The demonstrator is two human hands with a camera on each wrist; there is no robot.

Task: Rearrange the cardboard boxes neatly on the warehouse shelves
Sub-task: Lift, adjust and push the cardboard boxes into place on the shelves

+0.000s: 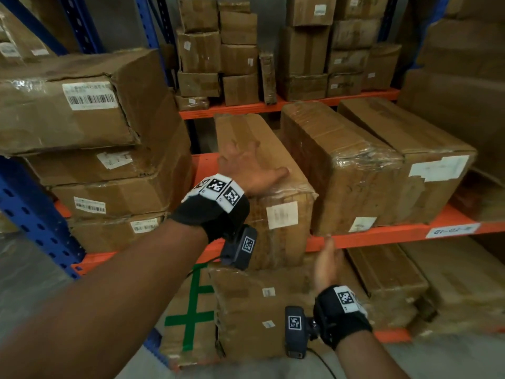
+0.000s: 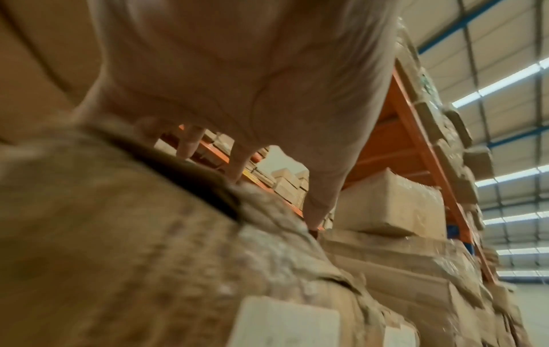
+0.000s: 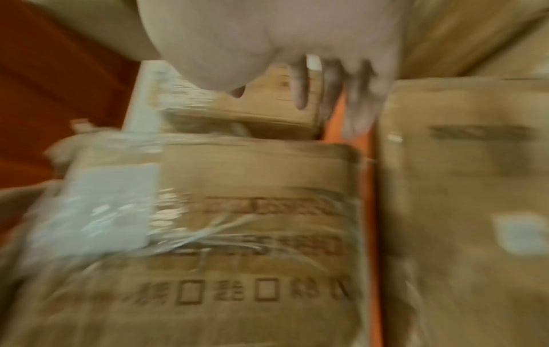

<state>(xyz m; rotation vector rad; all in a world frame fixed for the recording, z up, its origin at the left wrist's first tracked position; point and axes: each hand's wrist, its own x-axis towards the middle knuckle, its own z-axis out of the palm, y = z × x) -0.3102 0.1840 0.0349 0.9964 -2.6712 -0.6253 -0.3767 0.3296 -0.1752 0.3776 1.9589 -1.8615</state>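
A long taped cardboard box (image 1: pixel 273 187) juts forward over the orange shelf beam (image 1: pixel 382 235), its labelled end toward me. My left hand (image 1: pixel 250 166) lies flat on its top with fingers spread; in the left wrist view the fingertips (image 2: pixel 316 211) press on the box (image 2: pixel 148 234). My right hand (image 1: pixel 326 262) hovers with straight fingers just below the beam, right of that box, holding nothing. The blurred right wrist view shows the fingers (image 3: pixel 356 105) hanging over taped boxes (image 3: pixel 237 223). Two similar long boxes (image 1: pixel 338 165) (image 1: pixel 404 154) lie to the right on the same shelf.
A stack of flat labelled boxes (image 1: pixel 90 149) fills the shelf on the left beside a blue upright (image 1: pixel 30 212). Below the beam stand a box with green tape (image 1: pixel 188 315) and more boxes (image 1: pixel 382 280). Small cartons (image 1: pixel 240 56) crowd the rear rack.
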